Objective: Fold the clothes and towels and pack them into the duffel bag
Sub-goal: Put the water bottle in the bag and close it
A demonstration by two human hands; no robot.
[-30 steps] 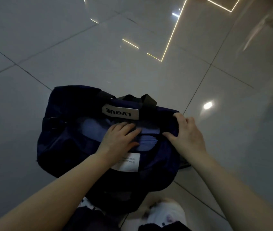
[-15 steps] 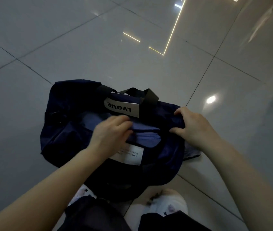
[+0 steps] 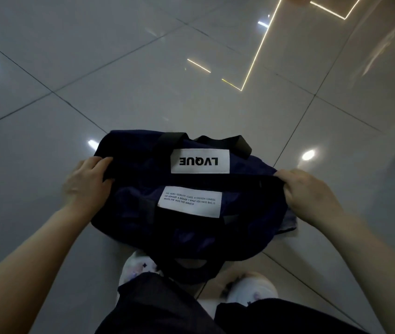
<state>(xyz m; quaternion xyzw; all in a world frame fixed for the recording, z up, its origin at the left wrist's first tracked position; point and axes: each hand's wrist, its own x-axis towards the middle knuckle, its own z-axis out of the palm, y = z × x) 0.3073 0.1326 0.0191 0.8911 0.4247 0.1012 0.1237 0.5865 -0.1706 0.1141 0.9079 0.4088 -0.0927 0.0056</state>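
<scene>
Both hands now grip opposite ends of the duffel bag: the left hand has left the blue cloth inside and pinches the left end, while the right hand pinches the right end. Its mouth, gaping 0.5 s ago, is drawn shut, so packing looks finished; the bag sits on the tiled floor before the feet.

Bag on tiled floor, its top seam drawn together, leaving no visible gap for entry. Left hand and right hand occupy the bag's two ends. Beyond the bag, open floor. Nearer than the bag, two slippered feet and dark trouser legs block approach.
</scene>
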